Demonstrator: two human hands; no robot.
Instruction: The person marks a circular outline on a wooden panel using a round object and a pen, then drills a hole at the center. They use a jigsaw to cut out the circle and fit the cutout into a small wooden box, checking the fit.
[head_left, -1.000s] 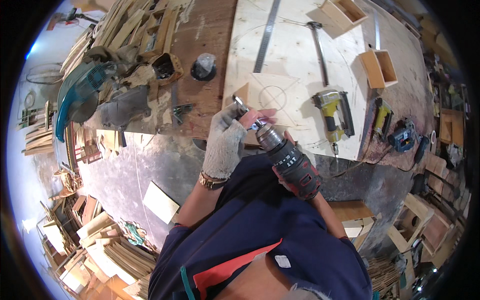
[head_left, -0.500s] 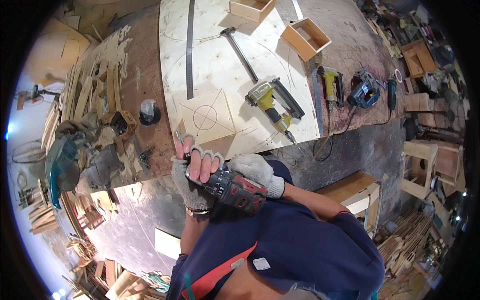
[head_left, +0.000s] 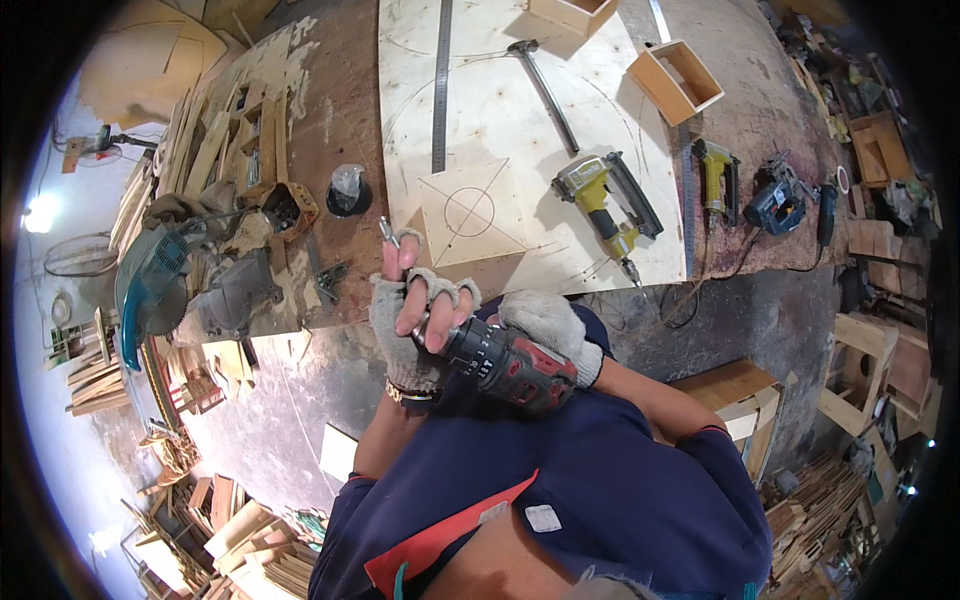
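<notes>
A red and black cordless drill (head_left: 520,368) is held close against my front, its chuck end pointing left. My right hand (head_left: 548,328), in a grey knitted glove, is closed at the drill's far side, where its handle is hidden. My left hand (head_left: 415,318), in a fingerless grey glove, has its lower fingers curled at the chuck. Between its upper fingers sticks up a small shiny metal bit (head_left: 388,232). Just beyond lies a square wooden panel (head_left: 500,215) marked with a circle and crossing lines, on a large pale plywood sheet (head_left: 490,100).
On the bench are a yellow nail gun (head_left: 600,205), a second nail gun (head_left: 714,180), a jigsaw (head_left: 775,205), a hammer (head_left: 545,95), a steel ruler (head_left: 441,90) and an open wooden box (head_left: 675,82). A teal circular-blade saw (head_left: 150,285) stands left, near a black cup (head_left: 348,195).
The view has shifted, so the bench and its tools appear farther right. My left hand's fingers have shifted slightly around the chuck, while the right hand keeps its hold on the drill.
</notes>
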